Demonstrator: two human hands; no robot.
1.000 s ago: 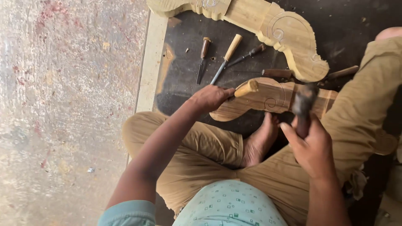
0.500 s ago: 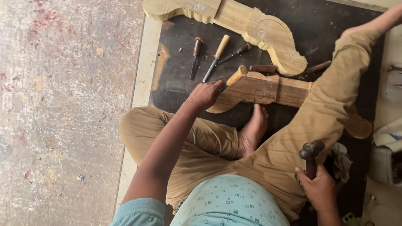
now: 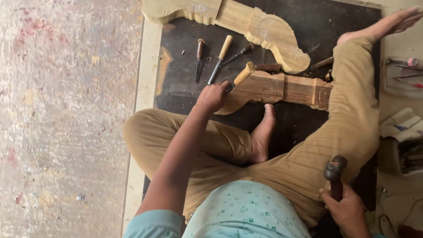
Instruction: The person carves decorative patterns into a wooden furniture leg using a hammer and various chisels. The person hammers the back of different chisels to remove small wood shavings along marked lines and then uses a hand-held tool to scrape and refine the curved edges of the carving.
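Nearest to the camera, right hand [image 3: 348,211] closed around the handle of a dark mallet [image 3: 335,169], head up, held low beside the right thigh and well apart from the carved wooden piece [image 3: 282,90]; probably drawn back there so as to have room for a swing.

Further out, left hand [image 3: 213,96] closed on a chisel [image 3: 240,77] with a pale wooden handle, at the left end of the carved wooden piece. Handle tilted up and to the right, away from the palm, so that the butt stays free for a blow. Blade mostly hidden under the fingers, so the exact point of contact cannot be told.

Carved wooden piece lying flat on the black mat [image 3: 180,66], between the bent left leg and the stretched right leg. Bare foot [image 3: 262,134] just below it, close to its lower edge, likely as a stop against sliding; right leg crossing over its right end, perhaps pinning it.

Just beyond the carved wooden piece, spare chisels [image 3: 211,59] lying loose on the mat, within easy reach of the left hand. Beyond these, a larger pale carved beam [image 3: 246,24] along the far edge of the mat, set aside. To the right of the carved wooden piece, past the right leg, a small tray of tools [image 3: 403,77] on the floor.
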